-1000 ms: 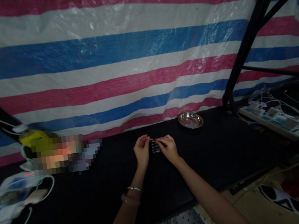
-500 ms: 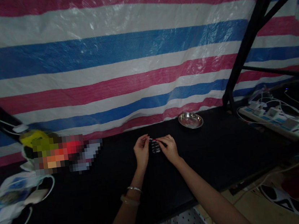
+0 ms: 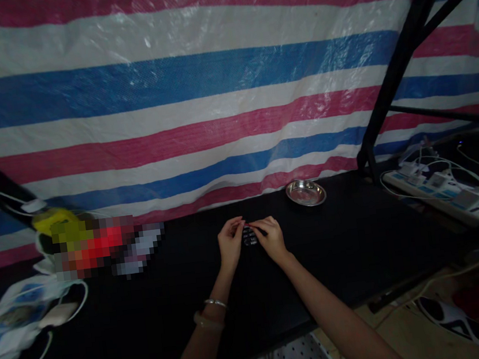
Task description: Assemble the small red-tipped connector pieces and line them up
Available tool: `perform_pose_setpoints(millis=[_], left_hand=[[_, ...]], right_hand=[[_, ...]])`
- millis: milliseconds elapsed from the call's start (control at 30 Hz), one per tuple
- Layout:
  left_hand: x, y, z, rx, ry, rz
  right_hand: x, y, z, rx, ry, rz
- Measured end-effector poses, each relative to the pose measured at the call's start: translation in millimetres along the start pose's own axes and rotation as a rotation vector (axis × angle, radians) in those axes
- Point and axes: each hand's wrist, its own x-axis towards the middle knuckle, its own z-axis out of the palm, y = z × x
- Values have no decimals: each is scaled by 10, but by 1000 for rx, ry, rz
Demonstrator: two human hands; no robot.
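The dish (image 3: 306,194) sits on the table (image 3: 352,247), the sheet (image 3: 209,78) behind it and a power strip (image 3: 442,192) to its right; to its left, pieces (image 3: 252,240) between left hand (image 3: 231,242) and right hand (image 3: 271,237), then a bottle (image 3: 54,219).

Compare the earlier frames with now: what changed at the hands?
The left hand moved slightly right, toward the right hand. The fingertip gap narrowed, so less of the small red item shows. No clear release. Right hand, small dark items and metal dish stayed put.
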Motion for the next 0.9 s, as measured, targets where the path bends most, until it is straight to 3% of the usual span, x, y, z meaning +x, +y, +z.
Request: perform_pose_setpoints(millis=[200,367,533,733,900], left_hand=[[-11,-43,7,87,-37,50],[-13,-51,-82,421,175,112],[6,-104,-121,687,226,-89],[14,-218,-76,600,130,-97],[11,-269,-77,515,130,-21]], right_hand=[[-4,1,1,-14,-19,22],[5,33,28,76,69,128],[14,90,96,228,99,175],[12,148,153,230,17,157],[19,145,155,260,65,185]])
